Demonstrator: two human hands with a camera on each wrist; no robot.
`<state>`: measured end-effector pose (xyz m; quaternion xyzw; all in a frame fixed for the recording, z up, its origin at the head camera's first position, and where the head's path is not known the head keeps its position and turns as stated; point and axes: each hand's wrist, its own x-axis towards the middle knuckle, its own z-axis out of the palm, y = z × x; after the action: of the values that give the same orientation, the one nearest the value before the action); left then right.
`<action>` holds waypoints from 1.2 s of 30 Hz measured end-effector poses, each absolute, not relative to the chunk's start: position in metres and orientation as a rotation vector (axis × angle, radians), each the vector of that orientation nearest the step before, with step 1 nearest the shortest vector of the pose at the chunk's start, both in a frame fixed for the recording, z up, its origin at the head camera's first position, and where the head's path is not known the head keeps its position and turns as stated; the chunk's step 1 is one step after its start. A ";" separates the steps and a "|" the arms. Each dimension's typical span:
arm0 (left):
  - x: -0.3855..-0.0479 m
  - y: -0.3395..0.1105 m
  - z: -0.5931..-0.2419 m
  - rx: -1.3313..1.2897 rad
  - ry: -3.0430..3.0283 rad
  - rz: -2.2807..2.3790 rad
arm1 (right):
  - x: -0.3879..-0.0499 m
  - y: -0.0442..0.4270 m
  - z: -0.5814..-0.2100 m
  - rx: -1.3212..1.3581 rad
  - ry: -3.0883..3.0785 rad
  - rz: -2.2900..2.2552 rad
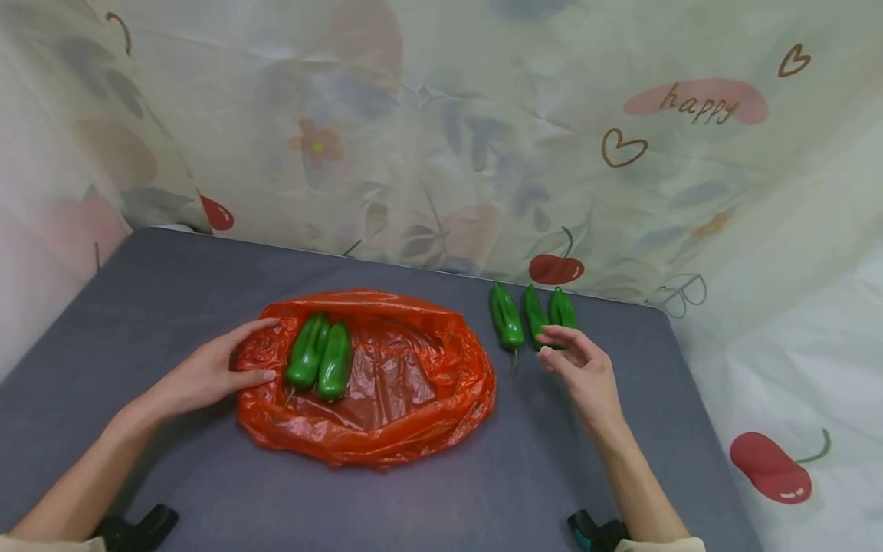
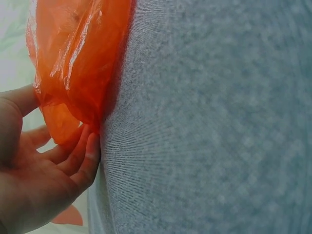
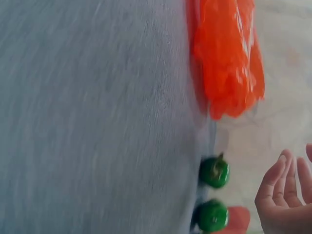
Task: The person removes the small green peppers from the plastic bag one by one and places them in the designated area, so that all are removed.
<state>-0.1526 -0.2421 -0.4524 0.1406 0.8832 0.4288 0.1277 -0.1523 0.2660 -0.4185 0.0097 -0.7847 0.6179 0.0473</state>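
An orange-red plastic bag (image 1: 386,452) lies on the table with its mouth spread wide. Two green peppers (image 1: 334,362) rest side by side in its left part. My left hand (image 1: 214,364) holds the bag's left end, thumb and fingers on either side of the bunched plastic; the left wrist view shows the fingers (image 2: 87,161) against the orange film. My right hand (image 1: 585,376) hovers with loosely bent fingers and nothing in them, just in front of three green peppers (image 1: 507,316) lying in a row. It partly covers the right ones. Two show in the right wrist view, below the bag.
A grey cloth covers the table (image 1: 428,506). Its far edge meets a hanging printed curtain (image 1: 414,153) with cherries, hearts and flowers. More light fabric (image 1: 814,368) hangs on the right. Dark straps (image 1: 141,529) sit at both wrists.
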 end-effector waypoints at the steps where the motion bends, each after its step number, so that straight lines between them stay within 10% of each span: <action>1: -0.153 -0.242 -0.452 0.407 2.571 1.245 | -0.152 0.262 -0.418 0.047 -2.406 1.891; 36: -0.152 -0.241 -0.450 0.406 2.579 1.223 | -0.145 0.119 -0.431 0.502 -2.572 2.101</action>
<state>-0.1523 -0.2411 -0.4501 0.1396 0.8871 0.4205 0.1289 -0.1447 0.1192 -0.4310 0.1485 -0.7613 0.6218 -0.1085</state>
